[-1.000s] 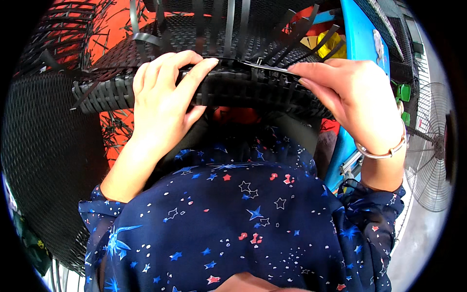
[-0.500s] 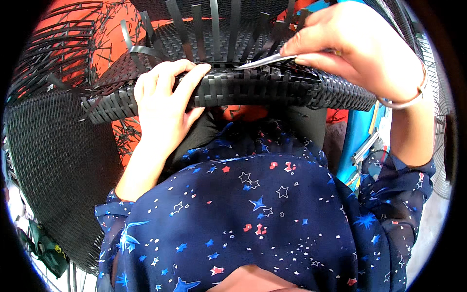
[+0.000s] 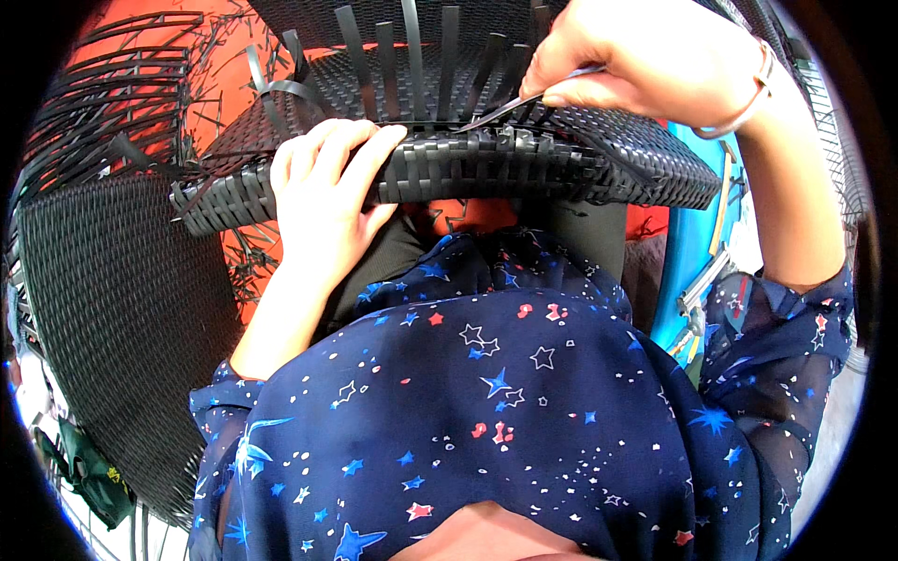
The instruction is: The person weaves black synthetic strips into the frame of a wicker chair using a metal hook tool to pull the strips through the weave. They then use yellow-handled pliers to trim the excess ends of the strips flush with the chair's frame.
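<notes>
Across my lap lies the thick woven edge (image 3: 449,178) of a black plastic-rattan piece, with several loose flat strips (image 3: 412,65) standing up behind it. My left hand (image 3: 327,187) grips this edge left of the middle, fingers over the top and thumb side toward the strips. Above the right half of the edge, my right hand (image 3: 617,70) pinches a flat rattan strip (image 3: 503,112) between thumb and fingers. That strip slants down to the left and meets the top of the weave. Its upper end is partly hidden by my hand.
At the left stands another dark woven panel (image 3: 112,318), with a bundle of black strips (image 3: 131,84) behind it. Strip scraps litter the red floor (image 3: 220,70). A blue surface (image 3: 678,290) at the right carries a metal tool (image 3: 703,280). A dark green cloth (image 3: 94,477) lies at lower left.
My right hand has moved a little up and left, and the held strip slants more steeply. My left hand keeps its grip, shifting slightly right with the woven edge.
</notes>
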`<state>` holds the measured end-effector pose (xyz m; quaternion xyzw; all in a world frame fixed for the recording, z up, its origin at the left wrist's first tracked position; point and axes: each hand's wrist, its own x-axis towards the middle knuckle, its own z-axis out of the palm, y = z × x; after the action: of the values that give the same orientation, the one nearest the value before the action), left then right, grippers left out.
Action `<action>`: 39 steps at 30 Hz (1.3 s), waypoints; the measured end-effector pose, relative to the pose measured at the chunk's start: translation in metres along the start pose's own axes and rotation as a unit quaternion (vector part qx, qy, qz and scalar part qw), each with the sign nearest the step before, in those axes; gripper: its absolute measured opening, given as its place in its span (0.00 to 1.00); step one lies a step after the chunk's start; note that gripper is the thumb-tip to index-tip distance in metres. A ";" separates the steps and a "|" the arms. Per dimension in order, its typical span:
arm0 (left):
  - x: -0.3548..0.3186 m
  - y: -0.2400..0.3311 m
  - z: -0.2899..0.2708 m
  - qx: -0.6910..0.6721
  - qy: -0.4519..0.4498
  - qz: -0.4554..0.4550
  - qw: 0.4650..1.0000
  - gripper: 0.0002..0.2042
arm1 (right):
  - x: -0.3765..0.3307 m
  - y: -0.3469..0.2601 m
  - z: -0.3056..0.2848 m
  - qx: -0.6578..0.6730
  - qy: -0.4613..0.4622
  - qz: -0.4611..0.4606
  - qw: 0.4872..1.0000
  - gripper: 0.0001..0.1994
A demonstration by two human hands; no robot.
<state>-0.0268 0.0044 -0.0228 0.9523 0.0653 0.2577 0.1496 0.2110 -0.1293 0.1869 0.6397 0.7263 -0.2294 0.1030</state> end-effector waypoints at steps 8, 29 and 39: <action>0.000 -0.002 0.000 0.005 0.000 0.013 1.000 0.39 | 0.030 0.057 0.004 0.163 -0.105 -0.095 0.976 0.15; -0.003 -0.010 0.002 0.009 -0.007 0.014 1.000 0.39 | -0.024 -0.003 0.115 0.246 0.213 0.120 0.938 0.13; -0.003 -0.012 0.002 0.002 -0.006 0.013 1.000 0.41 | -0.009 0.015 0.021 0.119 -0.003 0.060 0.991 0.14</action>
<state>-0.0287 0.0143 -0.0300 0.9550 0.0527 0.2537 0.1446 0.2242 -0.1454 0.1696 0.6891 0.6538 -0.3097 0.0420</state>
